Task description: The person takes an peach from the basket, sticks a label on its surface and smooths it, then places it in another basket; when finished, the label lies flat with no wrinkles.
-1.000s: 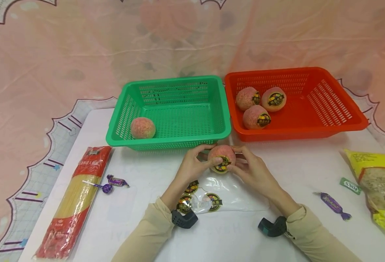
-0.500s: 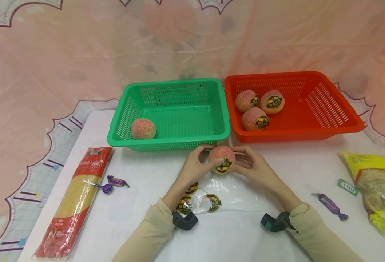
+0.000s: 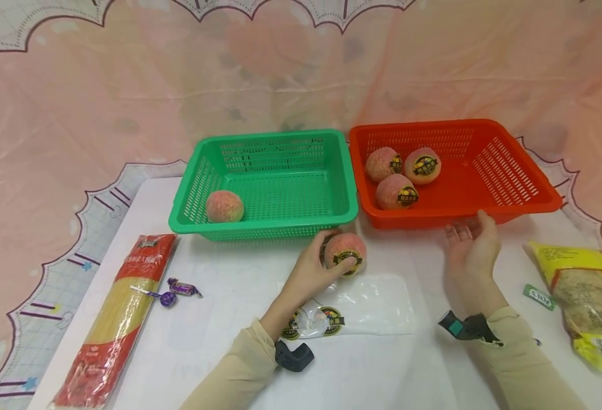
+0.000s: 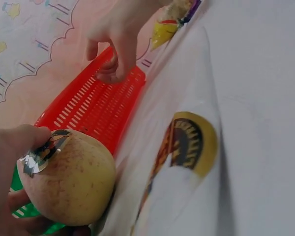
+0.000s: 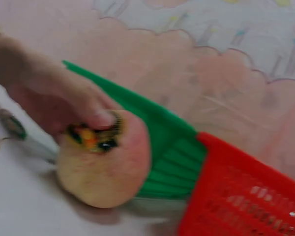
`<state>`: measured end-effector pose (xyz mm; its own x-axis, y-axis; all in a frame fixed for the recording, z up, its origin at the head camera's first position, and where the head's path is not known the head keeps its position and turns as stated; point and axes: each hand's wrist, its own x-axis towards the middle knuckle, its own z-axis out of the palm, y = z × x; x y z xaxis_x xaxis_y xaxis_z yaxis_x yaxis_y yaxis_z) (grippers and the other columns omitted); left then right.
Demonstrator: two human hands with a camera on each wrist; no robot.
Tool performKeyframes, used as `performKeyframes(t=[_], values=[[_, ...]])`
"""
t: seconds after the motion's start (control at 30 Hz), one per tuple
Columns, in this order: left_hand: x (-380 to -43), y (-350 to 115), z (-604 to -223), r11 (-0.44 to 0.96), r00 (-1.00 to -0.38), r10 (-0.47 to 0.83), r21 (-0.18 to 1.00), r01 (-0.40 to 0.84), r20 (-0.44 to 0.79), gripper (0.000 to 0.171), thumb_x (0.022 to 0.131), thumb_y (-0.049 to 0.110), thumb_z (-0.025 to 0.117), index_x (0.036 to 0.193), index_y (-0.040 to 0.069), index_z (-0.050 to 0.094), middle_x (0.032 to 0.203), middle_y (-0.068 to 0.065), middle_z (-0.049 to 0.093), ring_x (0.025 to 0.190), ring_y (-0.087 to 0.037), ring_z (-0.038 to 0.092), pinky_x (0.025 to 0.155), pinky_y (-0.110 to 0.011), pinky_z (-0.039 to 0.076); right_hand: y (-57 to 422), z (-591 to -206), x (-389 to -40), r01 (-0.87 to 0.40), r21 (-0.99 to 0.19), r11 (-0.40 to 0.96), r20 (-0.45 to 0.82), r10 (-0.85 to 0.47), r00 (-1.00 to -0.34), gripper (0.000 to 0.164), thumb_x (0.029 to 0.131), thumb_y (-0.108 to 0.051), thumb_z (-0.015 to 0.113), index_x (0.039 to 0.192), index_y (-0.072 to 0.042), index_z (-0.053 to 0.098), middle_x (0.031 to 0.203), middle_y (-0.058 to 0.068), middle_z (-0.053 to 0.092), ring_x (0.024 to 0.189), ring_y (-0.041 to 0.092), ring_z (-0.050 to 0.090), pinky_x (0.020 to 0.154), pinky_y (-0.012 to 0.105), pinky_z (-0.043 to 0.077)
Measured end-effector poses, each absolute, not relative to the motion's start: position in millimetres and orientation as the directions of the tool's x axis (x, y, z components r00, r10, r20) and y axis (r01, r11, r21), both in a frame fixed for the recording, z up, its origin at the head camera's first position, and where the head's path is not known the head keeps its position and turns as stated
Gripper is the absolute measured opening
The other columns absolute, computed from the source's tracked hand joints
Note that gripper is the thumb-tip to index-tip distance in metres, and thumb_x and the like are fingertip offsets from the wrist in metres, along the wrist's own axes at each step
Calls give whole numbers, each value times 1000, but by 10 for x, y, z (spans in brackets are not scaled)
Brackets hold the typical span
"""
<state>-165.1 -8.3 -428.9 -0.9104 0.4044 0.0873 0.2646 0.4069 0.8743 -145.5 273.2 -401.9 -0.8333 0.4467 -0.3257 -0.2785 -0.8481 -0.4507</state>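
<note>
A pink-yellow peach [image 3: 351, 247] with a black-and-gold round sticker [image 3: 349, 263] sits in my left hand [image 3: 313, 273], just in front of the green basket [image 3: 262, 225]. My left thumb lies over the sticker, and the fingers curl round the peach's far side. In the right wrist view the peach [image 5: 105, 172] is close over the white table. My right hand [image 3: 472, 250] is off to the right by the red basket's [image 3: 454, 215] front wall. Its fingers are loosely bent and hold nothing. A clear plastic sheet [image 3: 378, 310] with round stickers lies below the left hand.
One peach [image 3: 225, 206] lies in the green basket; three stickered peaches [image 3: 396, 192] are in the red one. Left are a spaghetti pack [image 3: 122, 319], a lollipop [image 3: 168, 299] and a purple candy [image 3: 184, 287]. A yellow bag [image 3: 588, 302] and a small green packet [image 3: 539, 296] are right.
My right hand has let go of the peach and moved right toward the red basket's front. Its sleeve now covers most of the right purple candy. The left hand still holds the peach.
</note>
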Motion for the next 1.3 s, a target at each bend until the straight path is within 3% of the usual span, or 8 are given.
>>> performKeyframes(t=[0.1,0.2,0.33,0.5,0.63,0.77,1.1,1.3], values=[[-1634,-66,-4309,402,-926,367,882,247,92,62,73,47,66,126,24,42,120,9,51,109,-9,49,88,-31,43,2889,-3933,-1435,-336,-392,-857,-341,474,-811,38,82,-13,60,115,-22,45,114,-2,50,108,15,44,89,29,42],[-1611,-39,-4319,411,-934,340,876,252,108,58,73,39,67,124,24,45,116,7,55,102,-10,53,83,-29,46,2969,-3892,-1418,-359,-351,-865,-330,473,-817,39,83,-6,58,115,-23,45,116,-2,52,117,14,40,97,29,38],[-1556,3,-4271,410,-937,332,878,248,109,52,74,31,63,123,27,46,110,7,57,94,-10,54,78,-28,46,2972,-3854,-1421,-364,-341,-867,-321,471,-822,42,82,-1,58,116,-22,46,114,-2,53,116,14,41,100,28,36],[-1458,89,-4069,266,-894,422,921,284,154,42,81,31,60,121,30,47,111,7,56,97,-8,52,81,-27,45,2961,-3830,-1438,-360,-330,-873,-324,463,-825,44,82,0,59,116,-23,44,114,-2,52,111,15,45,102,29,35],[-1382,220,-3728,163,-843,498,934,319,202,45,82,30,61,124,22,45,114,2,54,103,-10,51,85,-28,46,2965,-3831,-1438,-361,-322,-875,-327,461,-825,44,82,2,58,115,-23,43,113,-2,50,109,16,46,101,30,35],[-1371,387,-3349,149,-861,471,945,293,193,48,81,28,63,124,19,45,117,0,53,104,-14,51,86,-25,45,2965,-3842,-1436,-365,-316,-876,-336,463,-820,42,82,2,58,114,-21,44,111,-1,49,108,16,45,101,30,35],[-1905,1014,-3286,119,-926,353,975,189,136,54,74,45,67,122,36,45,113,9,53,99,-10,52,69,-18,49,2939,-3838,-1430,-353,-357,-865,-330,470,-819,43,82,-4,59,118,-23,44,119,-5,48,114,13,40,100,27,36],[-2134,1395,-3240,228,-957,287,968,108,40,63,67,57,66,123,37,44,117,13,52,104,-7,50,80,-24,48,2936,-3817,-1407,-350,-364,-863,-323,470,-822,43,83,-5,59,119,-24,43,121,-6,49,117,12,39,100,26,37]])
